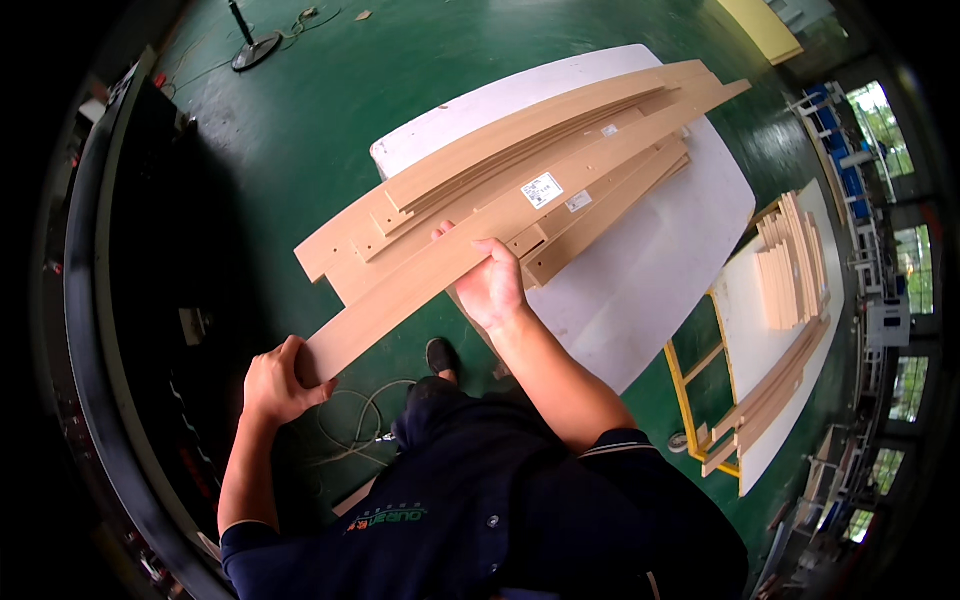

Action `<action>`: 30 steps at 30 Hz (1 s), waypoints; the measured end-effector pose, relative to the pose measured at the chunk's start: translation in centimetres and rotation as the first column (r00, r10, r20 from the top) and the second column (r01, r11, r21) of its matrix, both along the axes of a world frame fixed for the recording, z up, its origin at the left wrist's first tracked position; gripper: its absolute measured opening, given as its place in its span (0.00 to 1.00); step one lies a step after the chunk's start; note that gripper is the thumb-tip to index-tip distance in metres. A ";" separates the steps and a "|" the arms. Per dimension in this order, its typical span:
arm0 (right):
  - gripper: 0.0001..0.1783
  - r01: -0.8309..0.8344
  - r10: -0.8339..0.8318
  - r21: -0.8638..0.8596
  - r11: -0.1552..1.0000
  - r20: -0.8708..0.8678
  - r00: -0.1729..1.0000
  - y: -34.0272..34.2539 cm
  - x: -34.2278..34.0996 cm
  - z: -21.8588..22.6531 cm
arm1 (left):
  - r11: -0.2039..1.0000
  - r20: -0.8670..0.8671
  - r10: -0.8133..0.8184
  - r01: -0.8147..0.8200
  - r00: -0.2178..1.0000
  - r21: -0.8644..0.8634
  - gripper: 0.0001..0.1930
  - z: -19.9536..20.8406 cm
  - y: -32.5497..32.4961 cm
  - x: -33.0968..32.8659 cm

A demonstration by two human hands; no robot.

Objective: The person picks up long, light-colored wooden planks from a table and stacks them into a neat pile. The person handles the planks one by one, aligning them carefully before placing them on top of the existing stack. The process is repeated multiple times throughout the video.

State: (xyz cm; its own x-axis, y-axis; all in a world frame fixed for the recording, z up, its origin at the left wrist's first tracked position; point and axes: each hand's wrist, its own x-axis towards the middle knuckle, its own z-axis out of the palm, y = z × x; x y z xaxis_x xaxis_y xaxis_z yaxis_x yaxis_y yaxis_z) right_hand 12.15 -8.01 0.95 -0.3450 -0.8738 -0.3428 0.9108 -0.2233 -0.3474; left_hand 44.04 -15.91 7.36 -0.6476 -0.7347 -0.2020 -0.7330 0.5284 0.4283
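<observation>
A long light-brown wooden board (400, 292) slants up from the lower left to the far right, with a white printed label (543, 190) stuck on its face. My left hand (283, 383) is closed round its near end. My right hand (490, 283) grips it from below around the middle, thumb on the near edge and fingertips showing past the far edge. Beneath and beyond it lies a pile of similar boards (530, 118), some with small drilled holes, on a white-topped table (640, 290). The held board hides part of that pile.
At the left runs a long dark machine (92, 270) with a rounded edge. A second white-topped stand (745, 300) with a yellow frame (683, 385) carries more boards (790, 265) at the right. A cable (350, 425) lies on the green floor near my foot. A black round-based post (256, 52) stands far left.
</observation>
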 end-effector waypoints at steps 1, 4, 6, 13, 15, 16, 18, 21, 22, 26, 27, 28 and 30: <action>0.32 0.005 -0.005 -0.001 1.000 0.008 1.000 -0.5 -0.1 -0.5 | 1.000 -0.004 -0.001 0.001 1.000 0.008 0.30 0.2 -0.7 -0.3; 0.30 0.016 -0.016 0.004 1.000 0.035 0.999 -1.7 -0.5 -1.5 | 0.997 0.108 -0.023 0.015 0.994 0.071 0.30 1.1 -2.3 -1.4; 0.30 0.015 -0.015 0.020 1.000 0.019 1.000 -2.0 -0.3 -1.7 | 0.997 0.108 -0.032 0.023 0.994 0.077 0.30 0.7 -2.7 -1.6; 0.29 -0.010 0.008 0.064 0.998 0.030 1.000 -3.1 -1.0 -4.3 | 0.991 0.105 -0.018 0.004 0.994 0.136 0.29 -1.4 -2.6 -1.6; 0.29 -0.026 0.026 0.044 0.999 0.020 0.999 -3.5 -1.5 -5.4 | 0.995 0.114 -0.014 0.002 0.993 0.105 0.29 -1.7 -2.7 -2.2; 0.29 -0.042 0.041 0.043 0.998 0.026 0.999 -3.7 -1.5 -5.6 | 0.995 0.119 -0.013 0.001 0.993 0.096 0.28 -1.9 -2.9 -2.2; 0.25 -0.024 0.021 0.103 0.994 0.030 0.999 -4.0 -1.5 -5.8 | 0.997 0.122 -0.004 -0.005 0.993 0.073 0.29 -2.8 -3.1 -2.0; 0.22 -0.091 0.110 0.271 0.958 -0.056 0.992 -4.0 -1.8 -7.6 | 0.999 0.123 -0.028 0.023 0.992 0.046 0.30 -3.7 -3.4 -1.9; 0.22 -0.133 0.173 0.341 0.931 -0.089 0.981 -3.9 -1.7 -8.3 | 0.998 0.129 -0.030 0.024 0.991 0.052 0.30 -3.6 -3.6 -1.8; 0.18 -0.202 0.559 0.611 0.765 -0.475 0.680 -1.5 -1.7 -5.8 | 0.995 0.069 -0.044 0.038 0.997 0.090 0.32 -2.6 -6.1 -1.4; 0.16 -0.175 0.648 0.662 0.728 -0.583 0.491 -0.6 -2.3 -5.0 | 0.992 0.065 -0.053 0.045 0.996 0.118 0.32 -2.0 -7.0 -1.8; 0.16 -0.122 0.666 0.664 0.738 -0.686 0.294 0.1 -2.9 -4.6 | 0.989 0.037 -0.058 0.052 0.998 0.140 0.32 -1.2 -7.9 -1.9; 0.16 -0.028 0.658 0.660 0.750 -0.750 -0.065 0.4 -4.6 -3.1 | 0.981 -0.009 -0.042 0.043 0.999 0.190 0.32 0.6 -8.9 -2.1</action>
State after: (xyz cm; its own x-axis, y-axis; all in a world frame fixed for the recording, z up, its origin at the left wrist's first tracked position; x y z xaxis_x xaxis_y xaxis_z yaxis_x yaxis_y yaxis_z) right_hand 7.59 -7.64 -2.12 -0.2948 -0.9046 -0.3078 -0.3996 0.4093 -0.8202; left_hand 41.95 -24.76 7.92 -0.6786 -0.6552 -0.3320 -0.7095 0.4677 0.5272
